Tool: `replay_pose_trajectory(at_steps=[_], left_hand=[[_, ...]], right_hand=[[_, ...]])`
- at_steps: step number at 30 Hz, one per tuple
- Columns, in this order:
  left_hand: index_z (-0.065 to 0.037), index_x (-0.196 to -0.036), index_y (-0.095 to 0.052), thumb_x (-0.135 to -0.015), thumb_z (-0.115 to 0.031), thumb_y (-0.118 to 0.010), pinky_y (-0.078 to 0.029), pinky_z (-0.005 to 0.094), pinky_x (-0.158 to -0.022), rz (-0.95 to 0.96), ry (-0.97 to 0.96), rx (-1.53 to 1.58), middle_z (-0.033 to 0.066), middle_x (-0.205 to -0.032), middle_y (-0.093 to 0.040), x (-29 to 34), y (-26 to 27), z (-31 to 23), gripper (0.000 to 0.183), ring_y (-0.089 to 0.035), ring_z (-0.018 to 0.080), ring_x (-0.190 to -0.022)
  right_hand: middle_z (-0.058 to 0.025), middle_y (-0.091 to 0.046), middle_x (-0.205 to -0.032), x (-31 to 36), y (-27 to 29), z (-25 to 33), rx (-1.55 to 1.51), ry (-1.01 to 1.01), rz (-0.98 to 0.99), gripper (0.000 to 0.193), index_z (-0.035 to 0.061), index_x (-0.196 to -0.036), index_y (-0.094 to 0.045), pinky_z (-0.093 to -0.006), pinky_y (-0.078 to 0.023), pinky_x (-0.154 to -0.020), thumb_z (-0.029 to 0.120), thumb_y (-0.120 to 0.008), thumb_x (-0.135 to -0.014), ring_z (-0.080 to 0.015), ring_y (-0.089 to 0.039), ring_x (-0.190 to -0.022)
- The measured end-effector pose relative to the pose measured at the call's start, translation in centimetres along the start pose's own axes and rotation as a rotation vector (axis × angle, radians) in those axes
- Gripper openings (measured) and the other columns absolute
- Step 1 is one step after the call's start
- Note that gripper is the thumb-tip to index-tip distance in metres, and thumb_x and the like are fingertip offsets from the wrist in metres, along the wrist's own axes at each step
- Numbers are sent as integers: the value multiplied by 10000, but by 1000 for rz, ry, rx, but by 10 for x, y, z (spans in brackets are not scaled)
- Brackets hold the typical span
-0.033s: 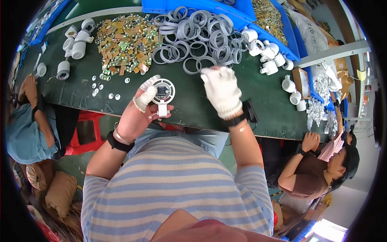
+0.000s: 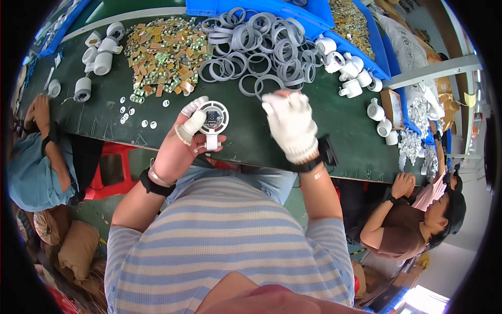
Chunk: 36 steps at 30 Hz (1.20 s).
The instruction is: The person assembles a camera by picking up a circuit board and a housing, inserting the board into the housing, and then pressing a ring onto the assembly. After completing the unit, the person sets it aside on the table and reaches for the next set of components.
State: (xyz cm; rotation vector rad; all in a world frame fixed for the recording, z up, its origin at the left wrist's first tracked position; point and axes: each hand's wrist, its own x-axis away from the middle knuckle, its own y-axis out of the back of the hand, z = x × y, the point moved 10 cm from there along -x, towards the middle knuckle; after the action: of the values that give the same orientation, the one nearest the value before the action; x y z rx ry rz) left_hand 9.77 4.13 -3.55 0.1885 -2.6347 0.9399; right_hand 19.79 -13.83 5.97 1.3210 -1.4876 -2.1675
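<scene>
A round white lamp housing [image 2: 225, 116] is gripped in my left hand [image 2: 180, 149], with gloved thumb and finger at its left rim. Inside the housing a dark circuit board [image 2: 212, 118] faces up, and a white bracket [image 2: 211, 141] sticks out on my side, over my bare fingers. My right hand [image 2: 294, 126], in a white glove, is at the near edge of the ring pile. Its fingers are bent together at the near side of a grey ring [image 2: 269, 76], seemingly pinching it; the fingertips are blurred and partly hidden.
Grey rings [image 2: 282, 51] lie heaped beyond my right hand, left of them small circuit boards [image 2: 162, 52]. Several white discs [image 2: 145, 124] lie near my left hand. White lamp heads [image 2: 103, 63] stand left, more [image 2: 351, 68] right. Blue bins [image 2: 308, 13] line the back. People sit at both sides.
My right hand has shifted slightly to the right and toward me. My left hand keeps its hold on the lamp housing.
</scene>
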Motion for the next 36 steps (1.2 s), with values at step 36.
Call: replay_pose_trajectory(at_steps=[36], left_hand=[[-178,-1674,-190,-815,137,-803,-455,411,-1168,415,-179,-193,58,-1623,-377,9,-65,27,1102,-458,210,-1448]], right_hand=[[-75,-734,-1002,48,28,16,-1288,-571,392,187,33,-1145,-737,-246,-527,-615,55,-719,-960,-98,-669,-686]])
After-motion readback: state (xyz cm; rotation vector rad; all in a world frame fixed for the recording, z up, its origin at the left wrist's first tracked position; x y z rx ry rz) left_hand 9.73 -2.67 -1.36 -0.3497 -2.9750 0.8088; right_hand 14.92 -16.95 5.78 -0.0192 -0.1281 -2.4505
